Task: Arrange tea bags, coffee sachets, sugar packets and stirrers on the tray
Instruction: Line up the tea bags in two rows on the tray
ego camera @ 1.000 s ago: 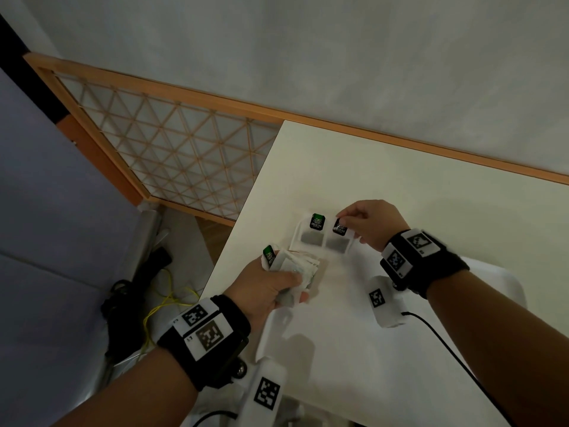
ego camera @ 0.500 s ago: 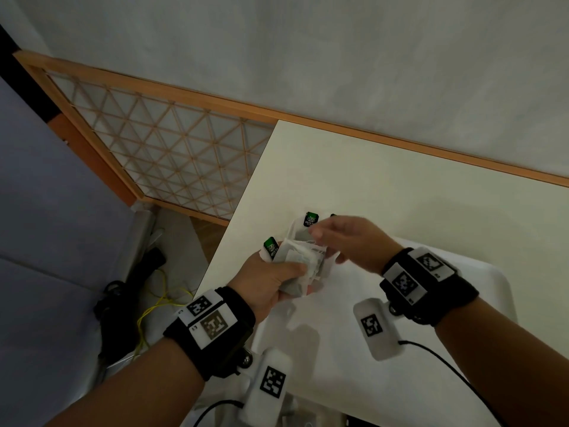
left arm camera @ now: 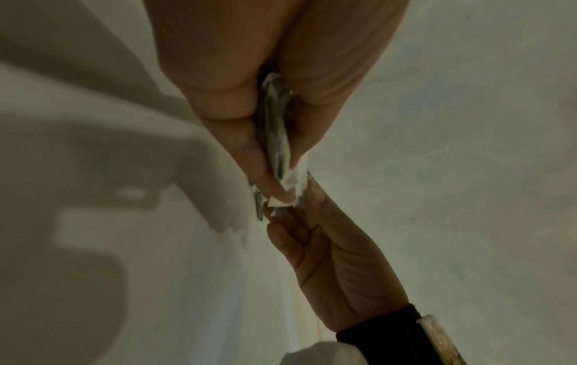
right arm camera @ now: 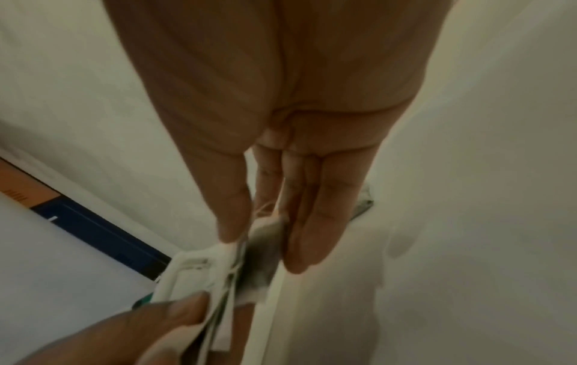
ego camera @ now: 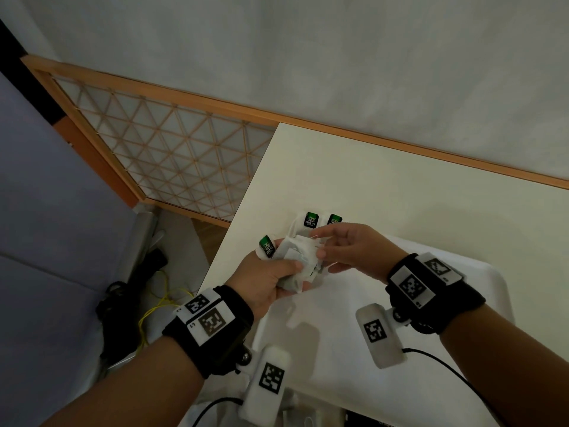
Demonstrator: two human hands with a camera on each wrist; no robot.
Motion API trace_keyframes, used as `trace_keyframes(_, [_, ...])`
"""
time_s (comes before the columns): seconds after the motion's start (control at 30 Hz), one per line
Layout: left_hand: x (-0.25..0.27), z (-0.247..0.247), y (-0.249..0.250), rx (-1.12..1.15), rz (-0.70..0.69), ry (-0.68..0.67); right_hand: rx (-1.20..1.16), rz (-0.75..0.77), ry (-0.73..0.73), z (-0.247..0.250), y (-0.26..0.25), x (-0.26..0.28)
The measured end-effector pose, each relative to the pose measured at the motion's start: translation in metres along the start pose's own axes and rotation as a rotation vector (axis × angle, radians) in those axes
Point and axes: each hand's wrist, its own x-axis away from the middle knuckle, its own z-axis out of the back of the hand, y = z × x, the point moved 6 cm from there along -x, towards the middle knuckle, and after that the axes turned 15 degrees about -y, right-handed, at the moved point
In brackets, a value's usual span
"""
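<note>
My left hand [ego camera: 272,275] grips a bundle of white tea bags [ego camera: 300,252] above the near-left part of the white tray [ego camera: 480,272]. A green tag [ego camera: 266,246] sticks out past its knuckles. My right hand [ego camera: 318,243] pinches the top tea bag of the bundle between thumb and fingers; the right wrist view shows that bag [right arm camera: 265,249] between them. Two tea bags with green tags [ego camera: 311,219] [ego camera: 334,219] lie flat side by side just beyond the hands. I cannot tell whether they lie on the tray. The left wrist view shows the bundle [left arm camera: 276,128] edge-on.
The cream table [ego camera: 400,186] runs along a wall with a wooden rail. Its left edge drops to the floor, where cables [ego camera: 154,309] lie. A wooden lattice screen [ego camera: 172,161] stands at the back left.
My right hand left the two laid tea bags and drew back to the bundle, where it now pinches a bag. The left hand lifted the bundle slightly toward it.
</note>
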Motion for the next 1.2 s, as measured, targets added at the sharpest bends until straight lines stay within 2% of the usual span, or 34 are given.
trace_keyframes(0.23, [0.004, 0.009, 0.001, -0.046, -0.03, 0.057, -0.202, 0.071, 0.129, 0.012, -0.001, 0.005])
trace_keyframes(0.43, [0.006, 0.02, -0.003, -0.036, -0.028, 0.134, -0.314, 0.058, 0.179, 0.019, 0.008, 0.013])
trace_keyframes(0.6, [0.006, 0.013, -0.006, -0.014, -0.021, 0.133, -0.369, 0.179, 0.282, 0.018, -0.001, 0.016])
trace_keyframes(0.77, [0.005, -0.002, -0.001, 0.128, -0.045, 0.093, -0.377, 0.204, 0.204, 0.0, -0.008, 0.012])
trace_keyframes(0.83, [0.006, -0.006, 0.002, 0.187, -0.063, 0.071, -0.349, 0.196, 0.193, -0.005, -0.008, 0.01])
trace_keyframes(1.0, [0.007, 0.0, 0.004, 0.047, -0.112, 0.109, -0.276, 0.146, 0.17, -0.012, -0.002, 0.007])
trace_keyframes(1.13, [0.011, 0.02, 0.003, 0.057, -0.136, 0.174, 0.014, 0.063, 0.336, 0.008, 0.004, 0.006])
trace_keyframes(1.2, [0.015, 0.029, 0.004, 0.06, -0.152, 0.2, 0.161, 0.027, 0.373, 0.015, 0.005, 0.004])
